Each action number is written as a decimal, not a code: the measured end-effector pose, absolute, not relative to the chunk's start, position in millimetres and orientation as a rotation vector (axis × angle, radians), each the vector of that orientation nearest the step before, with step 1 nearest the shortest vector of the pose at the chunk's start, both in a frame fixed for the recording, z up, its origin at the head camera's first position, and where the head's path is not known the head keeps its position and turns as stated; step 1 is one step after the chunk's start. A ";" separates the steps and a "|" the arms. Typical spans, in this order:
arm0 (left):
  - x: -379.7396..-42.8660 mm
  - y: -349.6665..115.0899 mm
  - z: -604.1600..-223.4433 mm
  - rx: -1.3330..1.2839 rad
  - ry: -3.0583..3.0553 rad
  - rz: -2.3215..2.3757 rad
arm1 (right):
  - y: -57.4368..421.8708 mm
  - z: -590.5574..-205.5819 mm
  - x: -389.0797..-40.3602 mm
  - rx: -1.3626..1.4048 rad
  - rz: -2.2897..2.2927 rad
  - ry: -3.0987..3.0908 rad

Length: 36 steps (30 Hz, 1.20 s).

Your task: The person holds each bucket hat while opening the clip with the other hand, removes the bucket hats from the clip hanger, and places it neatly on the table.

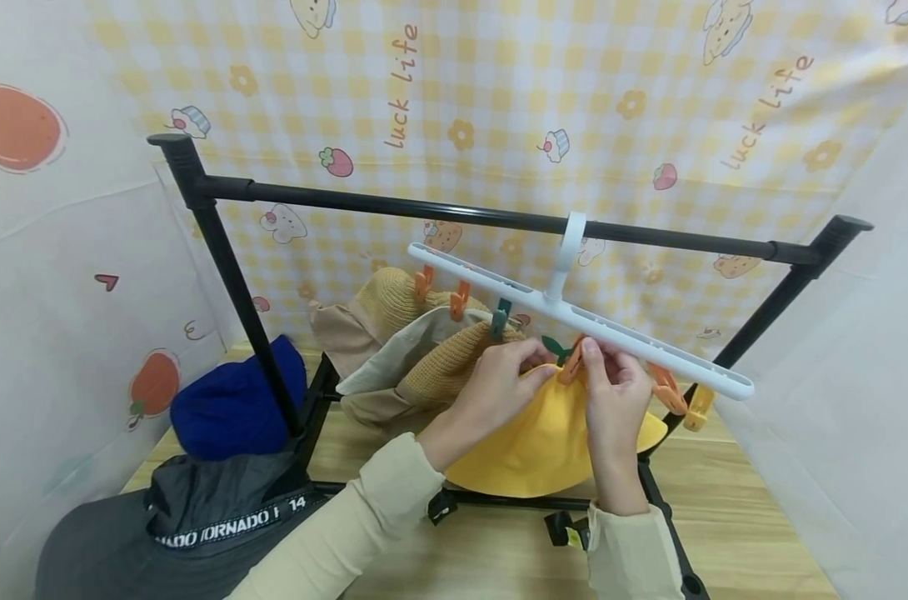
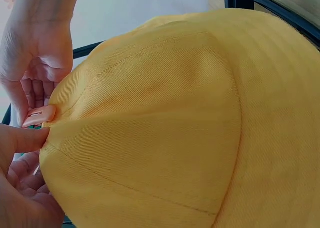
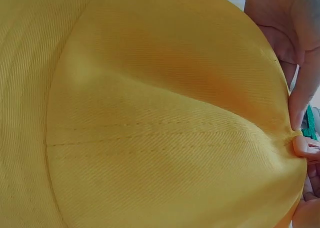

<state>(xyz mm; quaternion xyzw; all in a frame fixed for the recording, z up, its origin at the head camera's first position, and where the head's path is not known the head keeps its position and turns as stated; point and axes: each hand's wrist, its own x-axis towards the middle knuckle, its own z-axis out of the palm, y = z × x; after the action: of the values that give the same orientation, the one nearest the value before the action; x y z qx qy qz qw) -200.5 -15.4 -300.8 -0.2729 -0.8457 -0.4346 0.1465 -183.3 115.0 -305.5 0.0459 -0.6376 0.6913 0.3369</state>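
Hat (image 1: 517, 454): yellow twill, rounded crown, broad soft brim, hanging just below both hands, its tip drawn up between them.
Leaf (image 1: 553, 346): small, green, at the hat's tip, between the hands.
Left hand (image 1: 502, 379): gripping the crown near its tip, thumb against the cloth.
Right hand (image 1: 617, 387): pinching an orange clip (image 1: 571, 364) between thumb and fingers, the clip touching the cloth at the tip.
Hanger (image 1: 671, 358): white slotted bar, tilted, just above the hands, its hook over a round black rail (image 1: 394, 205).
Other clips (image 1: 459, 302): two orange and one green left of the hands, one orange and one yellow right of them.
Straw hats (image 1: 450, 362): coarse tan weave, left of and beyond the left hand; whether clips grip them cannot be told.
Caps (image 1: 236, 404): blue cloth and lettered dark grey, well left of the left hand.
Left wrist view: curved crown seams and the clip's slotted face.
Right wrist view: rows of stitching and a fold running toward the fingers.
Head view: alone in showing the hanger, straw hats and caps.
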 end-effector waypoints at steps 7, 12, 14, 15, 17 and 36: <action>-197.2 -18.4 -301.9 -0.786 -2.442 -1.268 | 114.8 -306.2 -182.7 0.098 1.809 -1.676; -196.5 -20.9 -304.2 -0.790 -2.429 -1.282 | 114.9 -306.6 -183.0 0.181 1.872 -1.652; -196.2 -21.9 -304.8 -0.792 -2.427 -1.285 | 114.9 -306.7 -183.1 0.179 1.870 -1.654; -196.1 -22.5 -305.0 -0.794 -2.423 -1.286 | 115.1 -306.9 -183.3 0.180 1.864 -1.659; -195.8 -23.6 -305.4 -0.793 -2.419 -1.293 | 115.0 -306.6 -183.7 0.167 1.851 -1.665; -190.5 -48.4 -321.6 -0.754 -2.397 -1.346 | 122.7 -305.9 -187.7 0.072 1.782 -1.741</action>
<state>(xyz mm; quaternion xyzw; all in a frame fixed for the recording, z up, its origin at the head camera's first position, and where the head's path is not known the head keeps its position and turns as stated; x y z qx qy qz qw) -190.5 -48.4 -321.6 -0.2617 -0.8321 -0.4671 0.1450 -187.7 122.7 -305.9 0.0273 -0.6621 0.6776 0.3188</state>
